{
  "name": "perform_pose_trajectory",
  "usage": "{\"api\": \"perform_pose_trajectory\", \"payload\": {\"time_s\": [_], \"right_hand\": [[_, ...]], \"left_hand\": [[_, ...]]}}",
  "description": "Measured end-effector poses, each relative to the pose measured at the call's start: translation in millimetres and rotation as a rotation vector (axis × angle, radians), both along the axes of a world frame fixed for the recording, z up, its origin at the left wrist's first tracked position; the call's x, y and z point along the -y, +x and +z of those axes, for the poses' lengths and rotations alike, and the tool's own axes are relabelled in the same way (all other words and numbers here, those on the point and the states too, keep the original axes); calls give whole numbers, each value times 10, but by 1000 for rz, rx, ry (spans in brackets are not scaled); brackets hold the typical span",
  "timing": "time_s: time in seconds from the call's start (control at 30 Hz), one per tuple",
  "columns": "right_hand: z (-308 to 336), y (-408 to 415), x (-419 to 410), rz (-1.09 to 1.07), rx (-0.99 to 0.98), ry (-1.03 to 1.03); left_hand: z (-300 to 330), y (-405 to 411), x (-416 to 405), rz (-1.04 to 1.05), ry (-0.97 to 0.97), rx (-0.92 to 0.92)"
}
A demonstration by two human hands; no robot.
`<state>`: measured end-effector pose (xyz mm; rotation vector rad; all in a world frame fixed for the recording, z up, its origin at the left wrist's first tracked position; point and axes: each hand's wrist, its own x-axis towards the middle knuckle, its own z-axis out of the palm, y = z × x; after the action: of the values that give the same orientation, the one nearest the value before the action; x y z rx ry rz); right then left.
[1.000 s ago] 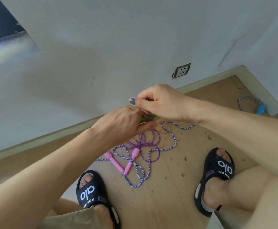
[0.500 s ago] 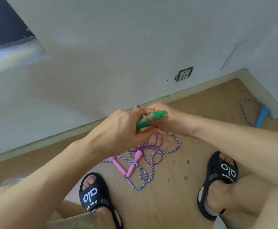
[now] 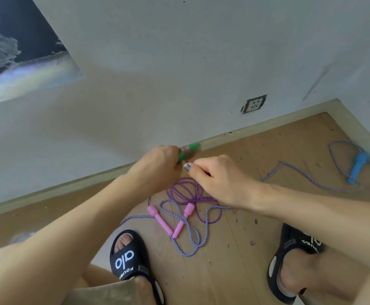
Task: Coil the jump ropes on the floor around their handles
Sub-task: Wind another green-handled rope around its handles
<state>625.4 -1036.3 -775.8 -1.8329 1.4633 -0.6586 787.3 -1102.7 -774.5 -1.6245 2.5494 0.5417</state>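
Mostly hidden green handle (image 3: 189, 150) in left hand (image 3: 157, 166) grip, right hand (image 3: 219, 181) curled, contents unclear.

A white wall (image 3: 179, 62) meets a brown wood floor (image 3: 234, 260). A plug socket (image 3: 254, 104) sits low on the wall.
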Motion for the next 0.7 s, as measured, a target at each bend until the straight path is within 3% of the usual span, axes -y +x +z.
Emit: {"api": "perform_pose_trajectory", "payload": {"time_s": [0.17,0.3,0.47,0.7], "right_hand": [[160,-213,229,49,-149,-138],[150,-318,358,24,-189,-7],[75,-362,371,75,75,314],[156,-328,383,76,246,355]], "left_hand": [[-118,-179,-179,-279,-98,111],[-23,-277,-345,-416,-126,146],[111,-192,-375,-403,-179,-42],[262,-81,-433,-398,-166,-216]]}}
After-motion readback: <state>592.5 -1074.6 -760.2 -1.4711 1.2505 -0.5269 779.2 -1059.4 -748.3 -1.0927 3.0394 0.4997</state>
